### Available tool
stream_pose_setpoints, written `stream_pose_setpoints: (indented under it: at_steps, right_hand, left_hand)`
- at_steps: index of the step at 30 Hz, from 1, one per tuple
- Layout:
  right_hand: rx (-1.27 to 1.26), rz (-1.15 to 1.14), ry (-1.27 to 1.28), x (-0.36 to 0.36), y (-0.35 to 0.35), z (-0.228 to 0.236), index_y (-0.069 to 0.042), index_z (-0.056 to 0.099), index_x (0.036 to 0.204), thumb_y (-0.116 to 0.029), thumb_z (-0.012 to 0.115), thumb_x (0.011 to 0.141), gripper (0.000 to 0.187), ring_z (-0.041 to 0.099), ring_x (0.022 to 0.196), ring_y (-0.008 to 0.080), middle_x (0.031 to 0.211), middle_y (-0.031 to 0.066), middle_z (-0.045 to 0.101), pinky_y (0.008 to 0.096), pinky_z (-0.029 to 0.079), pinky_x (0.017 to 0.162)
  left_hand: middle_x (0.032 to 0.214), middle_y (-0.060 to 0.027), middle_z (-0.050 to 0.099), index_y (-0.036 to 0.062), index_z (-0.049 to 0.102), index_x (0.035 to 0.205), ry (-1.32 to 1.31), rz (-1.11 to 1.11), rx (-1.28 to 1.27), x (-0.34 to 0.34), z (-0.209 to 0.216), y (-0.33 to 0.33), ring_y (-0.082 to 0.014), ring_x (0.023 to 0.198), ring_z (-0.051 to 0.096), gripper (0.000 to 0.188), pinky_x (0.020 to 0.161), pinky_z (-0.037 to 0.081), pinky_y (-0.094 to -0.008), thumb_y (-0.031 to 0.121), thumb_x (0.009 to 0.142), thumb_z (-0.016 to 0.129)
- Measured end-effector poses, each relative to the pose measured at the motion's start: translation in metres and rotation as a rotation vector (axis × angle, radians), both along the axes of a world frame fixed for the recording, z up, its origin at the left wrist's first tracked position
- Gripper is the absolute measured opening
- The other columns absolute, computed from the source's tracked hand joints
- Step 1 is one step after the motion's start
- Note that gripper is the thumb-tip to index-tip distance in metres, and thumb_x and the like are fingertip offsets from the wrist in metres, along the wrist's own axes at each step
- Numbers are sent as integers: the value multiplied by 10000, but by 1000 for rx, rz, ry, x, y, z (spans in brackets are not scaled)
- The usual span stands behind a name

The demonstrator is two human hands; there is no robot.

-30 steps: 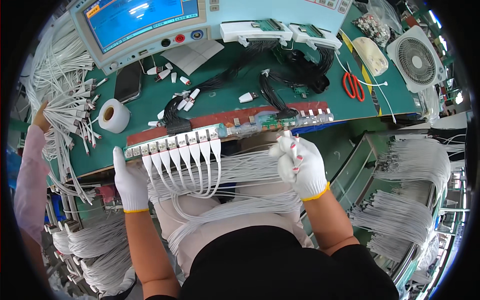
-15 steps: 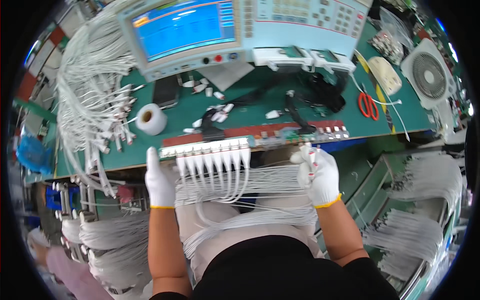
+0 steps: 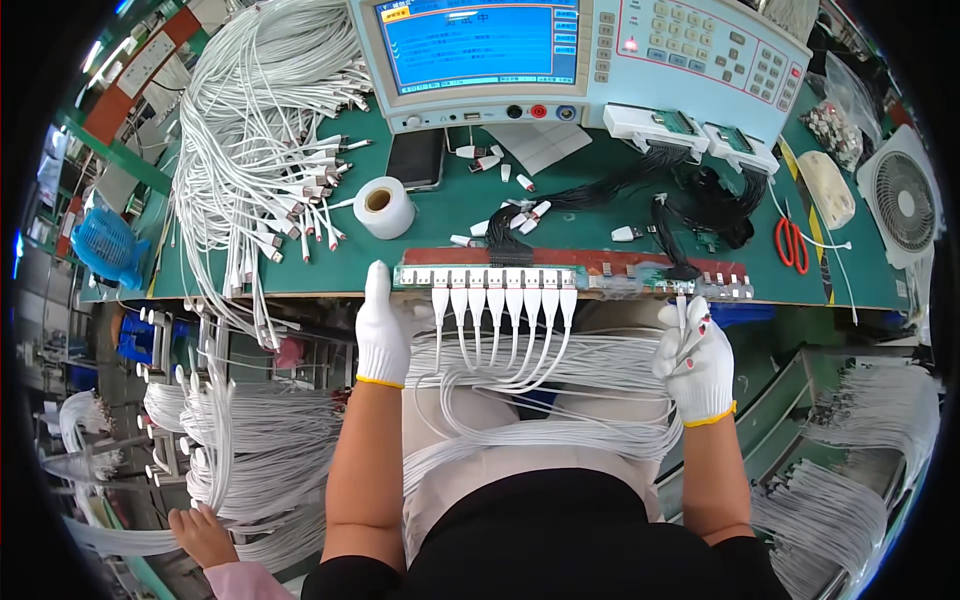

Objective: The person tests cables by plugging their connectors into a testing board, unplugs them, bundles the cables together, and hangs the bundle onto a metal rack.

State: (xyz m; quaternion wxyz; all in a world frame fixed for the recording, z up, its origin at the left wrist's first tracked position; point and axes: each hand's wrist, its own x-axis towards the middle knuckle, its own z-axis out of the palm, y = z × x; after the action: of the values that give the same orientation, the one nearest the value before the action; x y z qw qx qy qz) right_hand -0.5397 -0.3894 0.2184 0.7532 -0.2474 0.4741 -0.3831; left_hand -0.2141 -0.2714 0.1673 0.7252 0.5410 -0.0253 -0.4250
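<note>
Socket strip [image 3: 600, 282] lies along front edge of green tabletop [image 3: 590, 222]; work is tight up to that edge, plugs jutting past it toward the person. Left hand [image 3: 383, 335] is right beside the strip's left end, thumb straight up, fingers mostly hidden; cannot tell if it grips anything. Right hand [image 3: 697, 362] sits just in front of the strip's right part, fingers curled round white held plugs [image 3: 691, 346] with red tips, one upright against or just short of the strip; contact unclear.

Behind the strip: blue-screened tester [image 3: 620, 92], black wires [image 3: 615, 182] trailing down to the strip, green surface showing between. Left behind it: tape roll [image 3: 398, 215], dark phone [image 3: 415, 160], big heap of white cables [image 3: 240, 140] spilling over the edge. Right behind it: red scissors [image 3: 791, 248], white fan [image 3: 903, 205]. Rack cables [image 3: 870, 405] crowd the right front side; a co-worker's hand [image 3: 203, 537] grasps cables well off, left front.

Strip looks: pale socket row on left, grey taped stretch on right, reddish backing. Seated plugs [image 3: 496, 302] are white, tapered, side by side; their leads curve down into lap cables [image 3: 560, 440], loosely gathered.
</note>
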Motion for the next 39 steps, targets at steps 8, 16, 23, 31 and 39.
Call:
stream_pose_setpoints:
  at_steps: [8, 16, 23, 31, 39]
  right_hand:
    - [-590, -138, 409, -25, 4, -14, 4, 612, 1016, -440, 460, 974, 471, 481, 487, 164, 633, 58, 549, 301, 401, 461]
    - [-790, 248, 790, -51, -8, -15, 54, 598, 1037, -279, 418, 997, 381, 407, 474, 62, 615, -7, 494, 230, 315, 425]
    - [-278, -92, 301, 12, 3, 9, 46, 630, 941, -244, 478, 968, 329, 371, 445, 61, 556, -14, 464, 219, 263, 416]
    - [-242, 57, 266, 9, 14, 10, 46, 634, 897, -227, 501, 951, 309, 330, 394, 74, 502, -4, 442, 234, 241, 394]
    - [-98, 139, 71, 9, -9, 10, 48, 638, 868, -258, 484, 964, 355, 303, 348, 94, 448, -8, 394, 249, 231, 365]
  left_hand:
    - [799, -138, 636, -11, 601, 1017, -4, 5, 5, -6, 5, -1, -225, 642, 602, 565, 605, 496, -359, 537, 906, 516]
    - [913, -153, 621, -33, 568, 1055, -65, 142, -22, -4, -1, -4, -257, 765, 609, 563, 674, 501, -367, 506, 892, 562]
    - [954, -176, 611, -64, 542, 1070, 90, 58, -82, 5, -10, -2, -273, 826, 607, 592, 733, 499, -379, 496, 882, 583]
    - [973, -163, 603, -65, 529, 1106, 62, 56, -58, 17, -23, 1, -254, 848, 597, 606, 762, 494, -370, 495, 881, 587]
    - [956, -166, 608, -40, 545, 1116, 42, 58, -67, 10, -15, 1, -242, 829, 606, 603, 728, 499, -365, 513, 878, 577]
